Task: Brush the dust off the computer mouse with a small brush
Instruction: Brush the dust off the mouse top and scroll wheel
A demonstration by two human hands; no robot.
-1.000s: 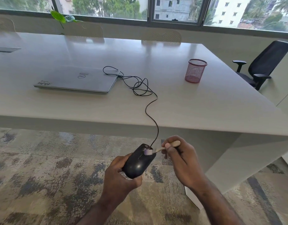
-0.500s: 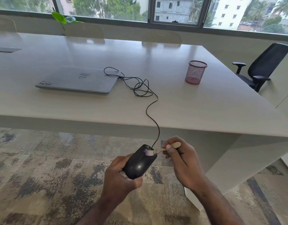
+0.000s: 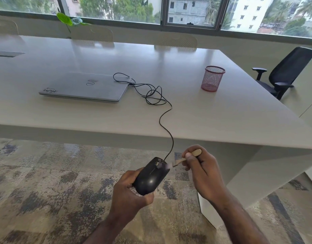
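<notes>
A black wired computer mouse (image 3: 150, 176) is held in the air below the table's front edge, gripped from underneath by my left hand (image 3: 128, 194). My right hand (image 3: 203, 171) pinches a small brush (image 3: 184, 158) with a pale wooden handle. Its whitish bristles, blurred, rest on the front right of the mouse beside the scroll wheel. The mouse's black cable (image 3: 166, 124) runs up over the table edge to a tangle of loops beside the laptop.
A shut silver laptop (image 3: 84, 88) lies on the white table (image 3: 222, 120), with a pink mesh pen cup (image 3: 212, 78) to its right. A black office chair (image 3: 285, 71) stands at the far right. Patterned carpet (image 3: 46, 191) lies below.
The brush head has slid a little toward the mouse's front right edge, and its bristles are now blurred. Both hands and the mouse stay nearly in place.
</notes>
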